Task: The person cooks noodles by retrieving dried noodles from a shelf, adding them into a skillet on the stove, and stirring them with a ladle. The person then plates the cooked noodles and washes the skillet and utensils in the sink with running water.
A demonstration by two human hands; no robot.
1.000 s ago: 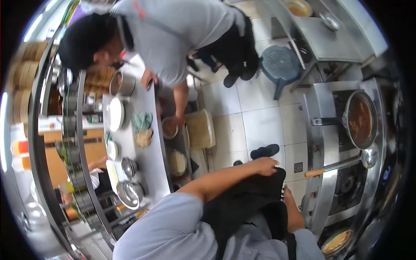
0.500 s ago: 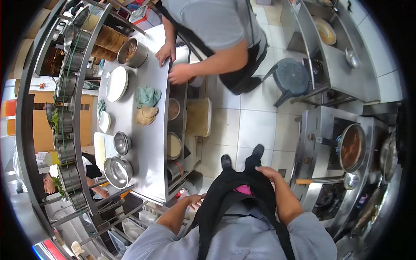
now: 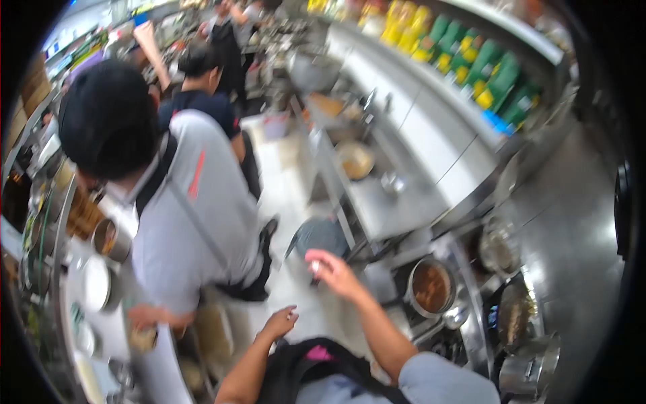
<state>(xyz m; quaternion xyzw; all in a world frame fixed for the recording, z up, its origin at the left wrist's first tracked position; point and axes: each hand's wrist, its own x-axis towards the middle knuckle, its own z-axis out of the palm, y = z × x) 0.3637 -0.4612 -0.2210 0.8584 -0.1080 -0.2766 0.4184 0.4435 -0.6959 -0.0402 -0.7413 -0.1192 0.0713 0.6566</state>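
My left hand (image 3: 279, 323) is raised in front of the black apron (image 3: 286, 360), its fingers bent and blurred. A small pale spot shows near its fingertips, too unclear to name. My right hand (image 3: 333, 273) reaches forward, apart from the left one, with its fingers loosely stretched out. A whitish spot lies by its fingertips; I cannot tell whether it is an object. Beyond this hand stands a grey-green stool (image 3: 319, 239). To its right a pan of reddish-brown food (image 3: 431, 286) sits on the stove (image 3: 471, 316).
A co-worker in a grey shirt (image 3: 192, 215) stands close on the left by the steel counter (image 3: 161, 370). On that counter are a white plate (image 3: 97, 284) and a metal pot (image 3: 111, 239). A sink unit (image 3: 397, 209) runs ahead right, below a shelf of green and yellow packages (image 3: 481, 64).
My view has swung upward and right. Both hands have risen from beside the apron to in front of me. The co-worker now appears nearer on the left.
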